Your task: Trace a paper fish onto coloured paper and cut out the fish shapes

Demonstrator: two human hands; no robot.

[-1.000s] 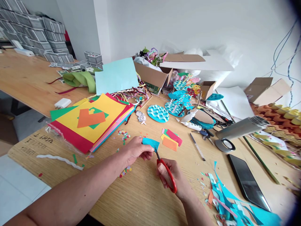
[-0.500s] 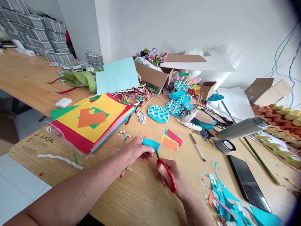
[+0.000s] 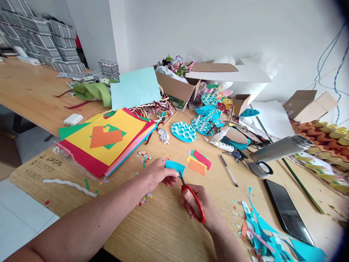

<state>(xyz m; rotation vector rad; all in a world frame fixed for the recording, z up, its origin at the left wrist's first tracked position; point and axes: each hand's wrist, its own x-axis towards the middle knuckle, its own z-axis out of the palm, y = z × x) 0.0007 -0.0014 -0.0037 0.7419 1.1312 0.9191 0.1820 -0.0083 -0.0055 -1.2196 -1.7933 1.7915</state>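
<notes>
Between the fingers and thumb of my left hand (image 3: 160, 173) is a small piece of blue paper (image 3: 174, 166), held above the table. My right hand (image 3: 200, 203) is wrapped round the red handles of a pair of scissors (image 3: 196, 203). The scissor blades meet the lower right edge of the blue paper, beside my left fingertips. Just beyond, small rectangles of orange, yellow, green and red paper (image 3: 197, 167) lie overlapped on the table. Tiny coloured paper dots (image 3: 144, 158) are scattered near my left hand.
A stack of coloured sheets (image 3: 131, 127) lies to the left. Blue paper offcuts (image 3: 261, 229), a black phone (image 3: 287, 211), a pen (image 3: 229, 170) and a metal flask (image 3: 280, 148) are on the right. Blue wavy ovals (image 3: 183, 131), glue bottles (image 3: 222, 146) and cardboard boxes (image 3: 177, 87) stand farther back.
Almost nothing differs. Both hands, the scissors and the blue paper keep their places, with only a very slight shift of the whole view.
</notes>
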